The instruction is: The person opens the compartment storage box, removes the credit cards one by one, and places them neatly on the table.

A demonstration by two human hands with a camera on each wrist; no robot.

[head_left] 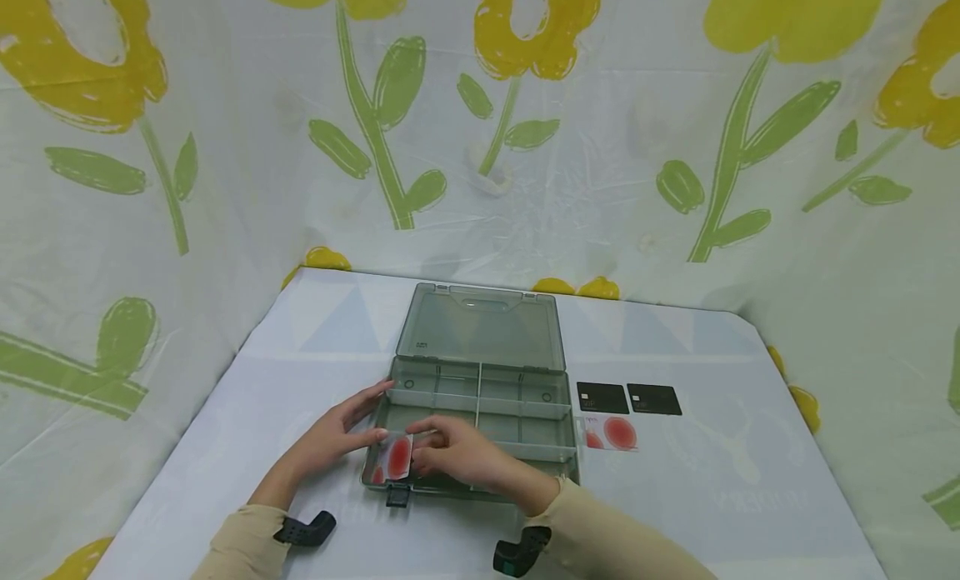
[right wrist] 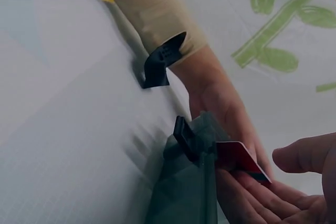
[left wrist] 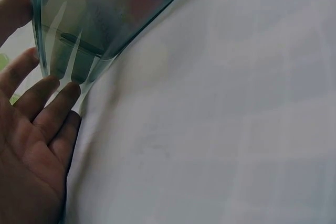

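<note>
A grey translucent divided box (head_left: 525, 431) lies with its lid (head_left: 480, 323) folded back. In its front left compartment is a card (head_left: 399, 457) with a red round print, tilted against the box. My left hand (head_left: 333, 438) rests along the box's left side, fingertips on the outer wall in the left wrist view, thumb at the rim by the card's upper left corner. My right hand (head_left: 461, 453) reaches into that compartment, fingers at the card's right edge. In the right wrist view its thumb (right wrist: 299, 156) stands apart from the card (right wrist: 239, 157).
Two black cards (head_left: 602, 397) marked VIP lie side by side right of the box, one of them the farther black card (head_left: 654, 399). Below them lies another red-printed card (head_left: 619, 433). A latch (head_left: 398, 496) juts from the box's front edge. Flowered cloth (head_left: 585, 188) walls the white table (head_left: 712, 497).
</note>
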